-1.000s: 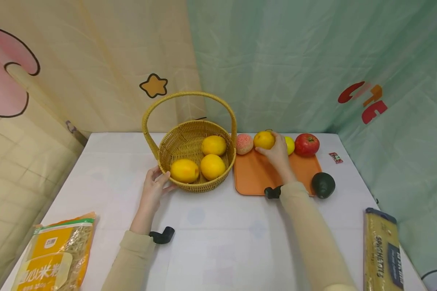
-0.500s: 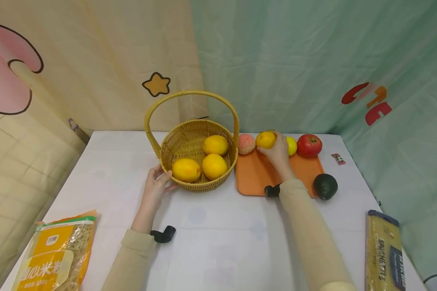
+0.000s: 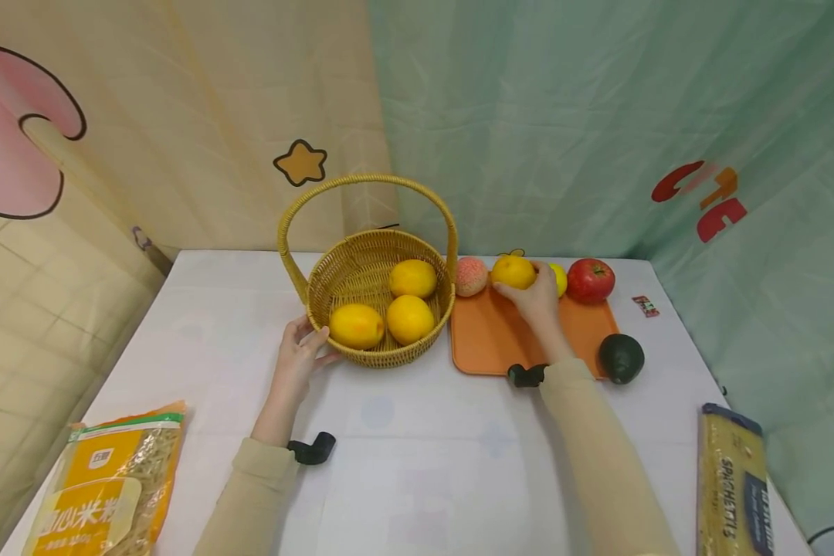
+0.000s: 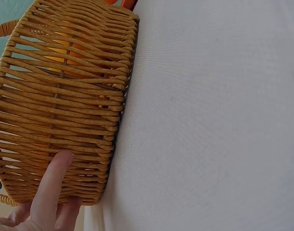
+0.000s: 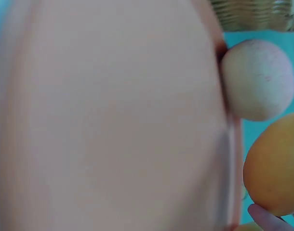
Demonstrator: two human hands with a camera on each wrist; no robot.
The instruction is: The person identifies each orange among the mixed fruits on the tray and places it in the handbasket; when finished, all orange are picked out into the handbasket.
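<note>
My right hand (image 3: 537, 295) grips a golden-yellow oval fruit (image 3: 513, 272) at the tray's back edge. In the right wrist view this fruit (image 5: 274, 166) has one fingertip against it. A wicker basket (image 3: 382, 357) with a tall handle stands left of the tray, holding three similar golden-yellow fruits (image 3: 411, 319). My left hand (image 3: 297, 357) holds the basket's near left side, its thumb at the rim. One finger (image 4: 49, 187) lies along the woven wall in the left wrist view. A pink peach (image 3: 470, 276) sits between basket and held fruit.
The orange tray (image 3: 483, 340) has a red apple (image 3: 591, 280) and a partly hidden bright yellow fruit (image 3: 559, 279) at its back, and an avocado (image 3: 622, 358) at its near right corner. A candy packet (image 3: 645, 306), spaghetti (image 3: 733, 479) and a noodle bag (image 3: 107, 486) lie around.
My right hand has shifted slightly right and nearer with the golden-yellow fruit. The left hand keeps its place on the basket. The head view has drifted a little.
</note>
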